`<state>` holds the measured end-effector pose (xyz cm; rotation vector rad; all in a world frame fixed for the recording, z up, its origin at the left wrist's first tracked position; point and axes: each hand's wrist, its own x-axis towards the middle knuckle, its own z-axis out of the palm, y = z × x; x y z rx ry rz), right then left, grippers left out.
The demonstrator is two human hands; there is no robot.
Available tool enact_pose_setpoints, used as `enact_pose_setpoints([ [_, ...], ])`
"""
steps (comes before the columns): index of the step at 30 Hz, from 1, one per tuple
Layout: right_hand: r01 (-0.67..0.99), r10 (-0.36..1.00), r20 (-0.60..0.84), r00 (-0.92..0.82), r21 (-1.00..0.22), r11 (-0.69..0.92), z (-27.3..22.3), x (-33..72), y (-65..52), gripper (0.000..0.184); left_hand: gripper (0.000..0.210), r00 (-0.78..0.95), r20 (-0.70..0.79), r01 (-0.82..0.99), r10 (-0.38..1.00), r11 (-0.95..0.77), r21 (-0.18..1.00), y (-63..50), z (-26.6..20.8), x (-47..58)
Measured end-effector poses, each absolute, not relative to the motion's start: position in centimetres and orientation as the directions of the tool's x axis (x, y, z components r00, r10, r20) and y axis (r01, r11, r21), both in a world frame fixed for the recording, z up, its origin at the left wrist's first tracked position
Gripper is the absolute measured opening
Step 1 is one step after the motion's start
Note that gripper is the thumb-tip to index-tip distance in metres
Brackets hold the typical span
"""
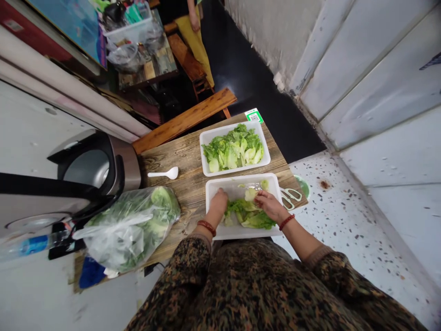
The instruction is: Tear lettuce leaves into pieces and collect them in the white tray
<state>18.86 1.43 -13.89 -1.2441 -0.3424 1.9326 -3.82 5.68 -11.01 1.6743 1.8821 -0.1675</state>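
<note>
My right hand (272,207) pinches a pale piece of lettuce (250,194) over the near white tray (276,183). Inside that tray's left side, my left hand (218,203) is curled closed; whatever its fingers may hold is hidden. Green lettuce leaves (253,216) lie in the tray below my hands, with some small scraps along its far side. Just beyond stands a second white tray (203,138) heaped with torn lettuce (234,147). White-handled scissors (292,196) rest against the near tray's right side, their blades out of sight.
A white spoon (165,173) lies on the wooden table (186,158). To the left are a plastic bag of lettuce (134,225) and an open rice cooker (124,158). A bench (193,117) stands behind the table. Farther back is a person in yellow trousers (196,41).
</note>
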Motion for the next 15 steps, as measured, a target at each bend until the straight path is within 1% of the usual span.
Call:
enact_pose_setpoints([
  [3,-0.549,0.69,-0.687,-0.227,-0.495,-0.673,-13.2,19.3,1.1,0.034,0.012,-0.039,-0.517,0.911,0.855,0.243,0.334,5.6,-10.4,-4.2],
  [5,-0.542,0.679,-0.699,-0.222,-0.49,-0.682,-13.0,19.4,1.0,0.033,0.009,-0.056,-0.532,0.882,0.845,0.291,0.37,5.2,-10.0,-4.2],
  [6,-0.527,0.684,-0.698,-0.211,-0.508,-0.682,-12.9,19.3,1.0,0.032,0.007,-0.083,-0.549,0.835,0.832,0.359,0.416,4.9,-9.7,-4.2],
  [7,-0.503,0.697,-0.69,-0.196,-0.539,-0.675,-12.8,19.2,1.1,0.031,0.009,-0.114,-0.574,0.749,0.811,0.45,0.487,4.5,-9.5,-4.0],
  [9,-0.422,0.752,-0.638,-0.166,-0.643,-0.638,-12.3,18.5,1.4,0.027,0.024,-0.143,-0.633,0.467,0.76,0.616,0.634,3.7,-8.9,-3.5],
  [10,-0.362,0.79,-0.592,-0.159,-0.709,-0.605,-12.1,18.0,1.7,0.025,0.034,-0.128,-0.658,0.325,0.742,0.658,0.679,3.4,-8.6,-3.1],
  [11,-0.293,0.829,-0.536,-0.159,-0.776,-0.558,-11.9,17.5,1.9,0.022,0.043,-0.099,-0.67,0.23,0.736,0.672,0.704,3.0,-8.3,-2.7],
  [13,-0.143,0.889,-0.413,-0.198,-0.885,-0.442,-11.4,16.4,2.5,0.017,0.051,-0.039,-0.65,0.204,0.759,0.643,0.738,2.5,-7.9,-2.0],
  [15,-0.014,0.909,-0.31,-0.28,-0.945,-0.326,-11.3,15.5,3.0,0.013,0.046,-0.035,-0.608,0.23,0.793,0.598,0.767,2.3,-7.6,-1.8],
])
